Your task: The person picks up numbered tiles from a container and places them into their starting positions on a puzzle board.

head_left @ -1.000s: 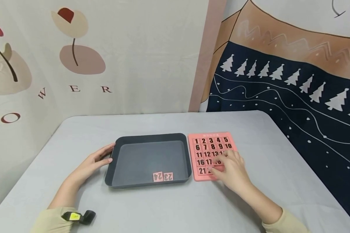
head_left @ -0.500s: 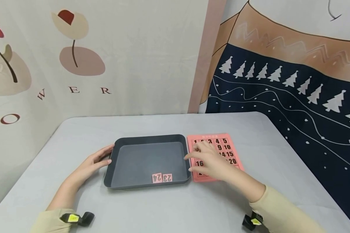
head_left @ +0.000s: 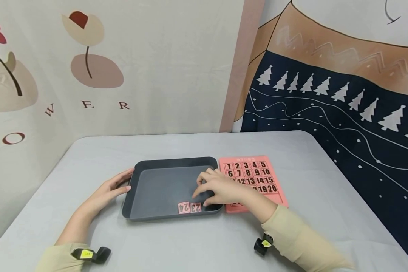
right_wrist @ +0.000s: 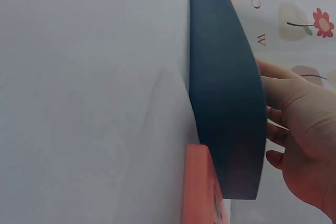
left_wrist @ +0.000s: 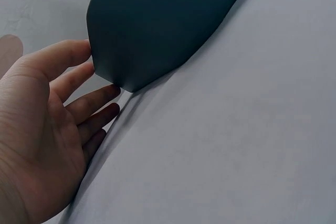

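Note:
In the head view a dark grey tray [head_left: 163,185] lies on the table. Two pink number tiles, one marked 24 [head_left: 184,207] and one marked 23 [head_left: 196,207], are in it by the near wall, their numbers upside down. My left hand [head_left: 105,194] touches the tray's left side with extended fingers and thumb. Over the tray's right part, my right hand [head_left: 219,187] hovers, thumb and fingers apart, close to tile 23, with nothing seen between them. Right of the tray lies a pink number board [head_left: 246,159]; my right hand and forearm hide its lower left.
A pale cloth covers the table [head_left: 176,245]. Behind stand a cream curtain [head_left: 170,68] with flower prints and a dark blue cloth [head_left: 326,109] with white trees. The board lies right against or very near the tray's right wall.
My right hand has moved left from the board's lower rows to above the tray's near right corner. The left hand, the tray and both loose tiles stay where they were.

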Available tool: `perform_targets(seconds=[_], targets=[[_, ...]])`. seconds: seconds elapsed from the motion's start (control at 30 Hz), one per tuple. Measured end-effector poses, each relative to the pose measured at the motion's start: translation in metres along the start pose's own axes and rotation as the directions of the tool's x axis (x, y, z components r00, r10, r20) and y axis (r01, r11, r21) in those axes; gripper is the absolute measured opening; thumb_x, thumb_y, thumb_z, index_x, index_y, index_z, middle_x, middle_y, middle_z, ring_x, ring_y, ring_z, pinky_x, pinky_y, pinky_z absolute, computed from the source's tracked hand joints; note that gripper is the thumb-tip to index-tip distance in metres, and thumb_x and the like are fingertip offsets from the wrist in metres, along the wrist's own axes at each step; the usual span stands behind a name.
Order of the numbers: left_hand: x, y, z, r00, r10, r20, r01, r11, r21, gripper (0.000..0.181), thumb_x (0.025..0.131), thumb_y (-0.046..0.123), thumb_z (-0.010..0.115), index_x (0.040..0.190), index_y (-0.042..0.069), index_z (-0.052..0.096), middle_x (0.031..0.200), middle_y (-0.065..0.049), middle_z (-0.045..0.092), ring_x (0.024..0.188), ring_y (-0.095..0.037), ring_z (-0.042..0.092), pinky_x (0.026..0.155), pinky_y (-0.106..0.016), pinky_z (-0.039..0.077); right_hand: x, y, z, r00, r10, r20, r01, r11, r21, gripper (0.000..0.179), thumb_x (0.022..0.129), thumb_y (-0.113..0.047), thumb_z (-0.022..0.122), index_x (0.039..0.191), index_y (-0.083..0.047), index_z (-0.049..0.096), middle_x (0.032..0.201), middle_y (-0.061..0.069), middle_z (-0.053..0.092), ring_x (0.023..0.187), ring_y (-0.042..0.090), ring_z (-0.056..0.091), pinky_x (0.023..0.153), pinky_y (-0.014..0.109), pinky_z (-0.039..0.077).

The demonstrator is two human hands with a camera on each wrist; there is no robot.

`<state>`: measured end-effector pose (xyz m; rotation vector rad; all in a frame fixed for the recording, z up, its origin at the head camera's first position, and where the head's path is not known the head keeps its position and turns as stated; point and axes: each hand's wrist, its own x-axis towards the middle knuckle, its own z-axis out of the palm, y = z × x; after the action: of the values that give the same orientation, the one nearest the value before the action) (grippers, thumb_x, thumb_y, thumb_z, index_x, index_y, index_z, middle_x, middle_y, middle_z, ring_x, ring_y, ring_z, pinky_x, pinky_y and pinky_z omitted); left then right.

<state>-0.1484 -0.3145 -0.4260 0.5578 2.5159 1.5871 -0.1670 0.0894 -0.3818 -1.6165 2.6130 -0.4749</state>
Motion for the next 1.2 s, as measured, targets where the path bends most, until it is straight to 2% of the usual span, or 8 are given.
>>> perform_targets(seconds=[0.4,0.7,0.93,1.2], targets=[[0.002,-0.001,0.000,1.000,0.000,0.008,0.000,1.000,-0.008,0.059,0.098,0.017,0.056,0.151,0.008,0.030,0.149,-0.023,0.032,0.124,0.008,0.033,0.095,-0.005,0.029,0.010,0.001,0.007,0.995,-0.002,0.104,0.006,0.999,-0.038,0.031,0.079,-0.032,0.079,0.108,-0.038,0.071,0.107,-0.010,0.046,0.095,0.010,0.036,0.081,0.027,0.030],[0.001,0.000,0.000,1.000,-0.024,0.011,0.024,1.000,-0.002,0.060,0.098,0.019,0.056,0.151,0.008,0.029,0.150,-0.021,0.031,0.123,0.009,0.034,0.094,-0.004,0.029,0.017,-0.001,0.009,0.992,-0.009,0.125,0.019,0.997,-0.081,0.031,0.078,-0.035,0.079,0.108,-0.040,0.071,0.107,-0.010,0.046,0.096,0.009,0.036,0.082,0.026,0.029],[0.001,0.000,-0.001,1.000,-0.007,0.010,0.007,1.000,-0.003,0.059,0.098,0.017,0.056,0.151,0.008,0.030,0.149,-0.022,0.032,0.122,0.009,0.035,0.094,-0.005,0.029,0.020,-0.002,0.008,0.990,-0.010,0.139,0.026,0.993,-0.115,0.030,0.077,-0.041,0.077,0.107,-0.040,0.070,0.107,-0.009,0.046,0.097,0.010,0.036,0.083,0.026,0.030],[0.001,0.000,0.000,1.000,-0.002,0.010,0.002,1.000,-0.004,0.059,0.098,0.017,0.056,0.150,0.006,0.030,0.149,-0.024,0.032,0.122,0.010,0.035,0.094,-0.005,0.029,0.017,0.004,0.008,0.991,0.043,0.124,-0.026,0.990,-0.140,0.030,0.071,-0.044,0.081,0.098,-0.037,0.069,0.104,-0.008,0.045,0.096,0.011,0.035,0.083,0.027,0.031]])
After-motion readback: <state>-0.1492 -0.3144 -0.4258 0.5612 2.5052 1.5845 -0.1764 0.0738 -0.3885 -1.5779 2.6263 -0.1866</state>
